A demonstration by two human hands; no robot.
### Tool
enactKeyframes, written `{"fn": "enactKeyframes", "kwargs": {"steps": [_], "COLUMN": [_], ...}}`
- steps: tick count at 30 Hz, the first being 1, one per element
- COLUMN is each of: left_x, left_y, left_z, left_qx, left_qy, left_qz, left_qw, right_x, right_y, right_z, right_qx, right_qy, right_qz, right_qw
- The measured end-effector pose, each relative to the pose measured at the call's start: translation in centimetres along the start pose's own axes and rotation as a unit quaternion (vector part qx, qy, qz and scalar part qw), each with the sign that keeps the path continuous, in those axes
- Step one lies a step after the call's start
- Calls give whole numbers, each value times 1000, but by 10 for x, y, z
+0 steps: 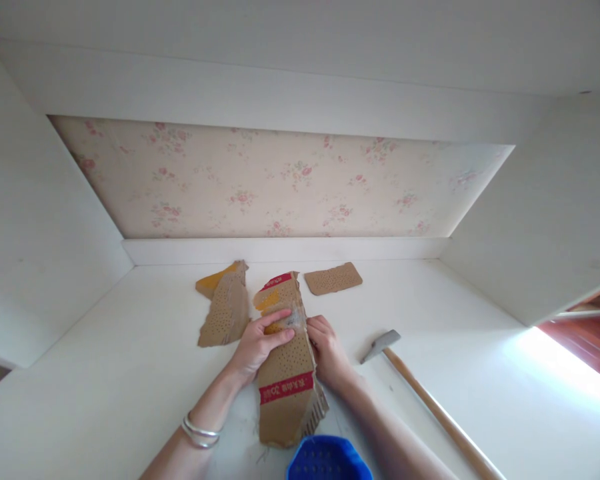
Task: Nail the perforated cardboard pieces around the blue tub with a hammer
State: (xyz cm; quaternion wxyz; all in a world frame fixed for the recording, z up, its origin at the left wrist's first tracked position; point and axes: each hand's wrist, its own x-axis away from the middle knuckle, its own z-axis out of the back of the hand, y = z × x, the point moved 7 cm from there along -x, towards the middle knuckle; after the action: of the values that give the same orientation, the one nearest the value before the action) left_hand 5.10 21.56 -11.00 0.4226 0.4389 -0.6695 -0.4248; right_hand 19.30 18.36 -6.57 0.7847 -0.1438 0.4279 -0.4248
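Note:
A long torn piece of brown cardboard (287, 357), dotted with small holes and printed with red bands, lies in front of me on the white surface. Across its left half rests my left hand (260, 340), thumb and fingers closed on the board; a silver bangle circles that wrist. My right hand (325, 347) grips the torn right edge with curled fingers, some of them hidden. Left of it are overlapping torn cardboard scraps (225, 310), one partly yellow. A smaller rounded cardboard piece (334, 279) lies beyond my right hand.
A hammer-like tool (430, 400) with a wooden handle and grey metal head lies to the right. At the near edge stands a blue perforated plastic basket (327, 460). White panels enclose the sides and top, with floral wallpaper (290, 180) behind. Reddish wood flooring (587, 343) shows far right.

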Motion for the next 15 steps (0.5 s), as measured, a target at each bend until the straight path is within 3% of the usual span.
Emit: {"fn": "enactKeyframes", "kwargs": {"steps": [9,15], "left_x": [2,1], "left_y": [-5,-1], "left_z": [-12,-9], "left_qx": [-13,-14], "left_qy": [-37,-6], "left_qz": [7,-1], "left_qw": [999,1000], "right_x": [5,3], "right_y": [7,8], "right_z": [3,2], "right_qx": [-15,-36], "right_qy": [34,48], "right_qz": [-16,-34], "right_qw": [999,998]}}
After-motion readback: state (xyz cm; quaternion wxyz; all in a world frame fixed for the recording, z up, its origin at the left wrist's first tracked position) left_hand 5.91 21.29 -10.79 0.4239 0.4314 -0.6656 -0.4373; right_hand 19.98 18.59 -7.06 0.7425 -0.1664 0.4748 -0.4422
